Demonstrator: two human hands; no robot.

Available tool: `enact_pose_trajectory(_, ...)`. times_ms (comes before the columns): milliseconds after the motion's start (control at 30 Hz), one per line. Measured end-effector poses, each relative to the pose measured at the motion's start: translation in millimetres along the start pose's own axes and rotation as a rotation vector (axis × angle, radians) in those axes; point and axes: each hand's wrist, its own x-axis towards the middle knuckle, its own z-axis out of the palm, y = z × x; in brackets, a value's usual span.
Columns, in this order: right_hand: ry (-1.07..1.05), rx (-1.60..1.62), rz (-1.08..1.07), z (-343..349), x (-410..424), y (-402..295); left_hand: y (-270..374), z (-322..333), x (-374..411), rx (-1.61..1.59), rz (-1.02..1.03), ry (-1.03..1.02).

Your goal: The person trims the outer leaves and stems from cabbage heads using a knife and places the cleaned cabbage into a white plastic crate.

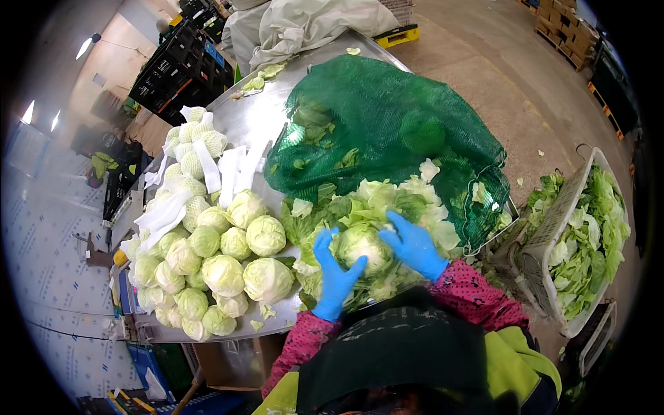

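Observation:
A pale green cabbage head [363, 249] lies in front of me among loose outer leaves, its whitish stem end facing up towards me. My left hand [336, 275], in a blue glove, cups its left side with the thumb over the front. On the other side my right hand [415, 246], also gloved in blue, has spread fingers at the head's upper right edge, with nothing seen in its grasp. Loose cabbage leaves [410, 199] are heaped behind the head. A green mesh sack [373, 124], with some leaves and a rounded cabbage showing through, covers the table beyond.
Trimmed cabbages [223, 275] are piled left on the metal table [254, 116]. Behind them are cabbages in white foam nets [192, 166] and white strips [238, 171]. A leaf-filled plastic crate [586, 249] stands right. Black crates [179, 78] stand at the far left.

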Motion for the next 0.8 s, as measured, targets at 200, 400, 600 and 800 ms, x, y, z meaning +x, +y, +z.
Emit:
enact_pose_trajectory(200,0.069,0.059,0.084,29.9,49.5,47.3,-22.1,-28.8,32.6,-0.202,-0.111,-0.484)
enact_pose_trajectory(400,0.164,-0.187,-0.002,19.5,39.8,25.7,-17.9,-20.5,-10.5,-0.183,-0.363,-0.041)
enact_pose_trajectory(600,0.025,-0.369,-0.224,-6.7,-39.3,-30.4,13.6,-4.0,-10.5,0.125,-0.151,-0.049)
enact_pose_trajectory(800,-0.016,-0.378,-0.196,5.8,-42.2,-26.4,14.5,0.6,-9.6,0.154,-0.140,-0.062)
